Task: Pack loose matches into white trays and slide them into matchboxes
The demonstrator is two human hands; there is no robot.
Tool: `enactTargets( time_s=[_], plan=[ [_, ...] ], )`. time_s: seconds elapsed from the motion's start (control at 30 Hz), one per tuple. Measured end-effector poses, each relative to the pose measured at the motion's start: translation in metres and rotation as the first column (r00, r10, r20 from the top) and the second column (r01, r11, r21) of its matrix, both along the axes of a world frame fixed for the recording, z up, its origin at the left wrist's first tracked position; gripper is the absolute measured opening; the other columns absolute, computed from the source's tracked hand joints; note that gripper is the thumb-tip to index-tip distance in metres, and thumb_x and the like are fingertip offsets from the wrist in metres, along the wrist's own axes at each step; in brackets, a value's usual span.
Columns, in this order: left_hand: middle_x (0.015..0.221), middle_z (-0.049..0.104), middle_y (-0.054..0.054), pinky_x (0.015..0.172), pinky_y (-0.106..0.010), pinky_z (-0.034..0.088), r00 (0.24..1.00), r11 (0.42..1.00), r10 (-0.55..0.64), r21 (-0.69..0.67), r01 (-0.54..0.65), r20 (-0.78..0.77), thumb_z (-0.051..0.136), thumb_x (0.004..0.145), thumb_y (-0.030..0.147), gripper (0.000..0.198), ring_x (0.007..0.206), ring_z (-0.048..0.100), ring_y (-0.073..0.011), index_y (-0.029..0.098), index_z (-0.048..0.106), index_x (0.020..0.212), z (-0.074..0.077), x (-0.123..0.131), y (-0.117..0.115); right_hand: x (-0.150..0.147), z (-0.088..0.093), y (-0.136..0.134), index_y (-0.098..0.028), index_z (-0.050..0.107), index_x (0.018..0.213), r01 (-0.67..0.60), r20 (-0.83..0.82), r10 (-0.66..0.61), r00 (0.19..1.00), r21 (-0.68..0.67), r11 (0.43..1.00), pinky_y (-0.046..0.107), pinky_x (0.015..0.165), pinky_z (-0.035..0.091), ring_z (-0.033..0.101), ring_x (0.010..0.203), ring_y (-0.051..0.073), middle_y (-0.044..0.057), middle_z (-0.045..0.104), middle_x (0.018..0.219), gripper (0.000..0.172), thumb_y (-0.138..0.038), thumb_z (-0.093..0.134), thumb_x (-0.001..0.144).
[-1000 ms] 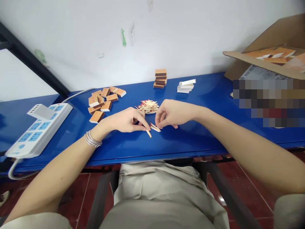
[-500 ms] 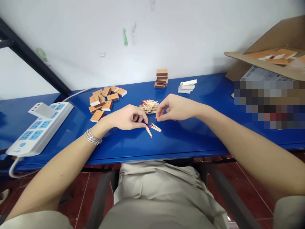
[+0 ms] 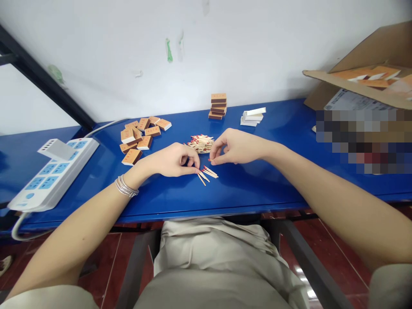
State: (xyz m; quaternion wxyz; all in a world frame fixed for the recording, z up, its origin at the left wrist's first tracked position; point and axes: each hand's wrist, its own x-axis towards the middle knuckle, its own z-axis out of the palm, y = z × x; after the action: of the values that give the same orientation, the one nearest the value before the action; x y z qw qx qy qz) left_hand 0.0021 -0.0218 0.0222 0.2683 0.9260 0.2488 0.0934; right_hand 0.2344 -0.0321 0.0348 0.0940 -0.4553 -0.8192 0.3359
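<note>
Loose red-headed matches [image 3: 201,179] slant out from under the fingertips of my left hand [image 3: 177,160], whose thumb and forefinger are pinched at their head ends. Just right of them, a few more matches [image 3: 211,172] lie side by side on the blue table [image 3: 251,189]. My right hand [image 3: 236,146] has its thumb and fingers closed on a match, and only its red head [image 3: 209,160] shows. Between and behind both hands is a heap of matches [image 3: 201,144], partly covered by my fingers.
Several orange matchboxes [image 3: 144,142] lie scattered at the left. A stack of matchboxes [image 3: 218,106] and white box trays [image 3: 253,116] stand near the wall. A power strip [image 3: 54,171] is at far left, an open cardboard box [image 3: 322,92] at far right.
At my left fingertips the matches have spread apart, one shifting right toward the small row. My right hand stays almost in place, its match still pinched.
</note>
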Motion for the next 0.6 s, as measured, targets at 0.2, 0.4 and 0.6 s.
enactTargets(
  time_s=[0.2,0.4,0.6],
  plan=[
    [0.071,0.064,-0.001,0.058,-0.019,0.041,1.0,1.0,-0.01,0.015,0.009,0.012,0.068,0.084,0.028,0.014,0.06,0.053,-0.0081,0.015,0.072,0.083,0.0,0.006,-0.009,-0.001,-0.002,-0.001,-0.016,0.075,0.082,0.0,-0.071,-0.007,0.997,-0.099,0.995,0.021,0.046,0.042,0.055,0.047,0.008,0.001,0.072,0.072,0.021,-0.034,0.073,0.071],
    [0.068,0.061,0.001,0.054,-0.019,0.039,0.998,0.998,0.052,0.042,-0.052,-0.019,0.068,0.083,0.033,0.019,0.054,0.049,-0.0072,0.015,0.07,0.088,0.0,0.001,-0.005,-0.005,-0.006,-0.003,-0.016,0.074,0.079,-0.057,-0.137,0.036,0.99,-0.153,0.987,0.021,0.045,0.04,0.053,0.044,0.007,0.0,0.069,0.065,0.018,-0.033,0.072,0.071],
    [0.071,0.061,0.001,0.055,-0.02,0.04,0.998,0.996,0.062,0.072,-0.059,-0.032,0.068,0.081,0.034,0.021,0.054,0.048,-0.0074,0.015,0.067,0.092,0.002,-0.006,0.0,-0.008,-0.01,-0.004,-0.016,0.073,0.078,-0.087,-0.182,0.053,0.982,-0.187,0.978,0.021,0.043,0.038,0.05,0.041,0.006,-0.001,0.069,0.065,0.018,-0.033,0.074,0.07]
  ],
)
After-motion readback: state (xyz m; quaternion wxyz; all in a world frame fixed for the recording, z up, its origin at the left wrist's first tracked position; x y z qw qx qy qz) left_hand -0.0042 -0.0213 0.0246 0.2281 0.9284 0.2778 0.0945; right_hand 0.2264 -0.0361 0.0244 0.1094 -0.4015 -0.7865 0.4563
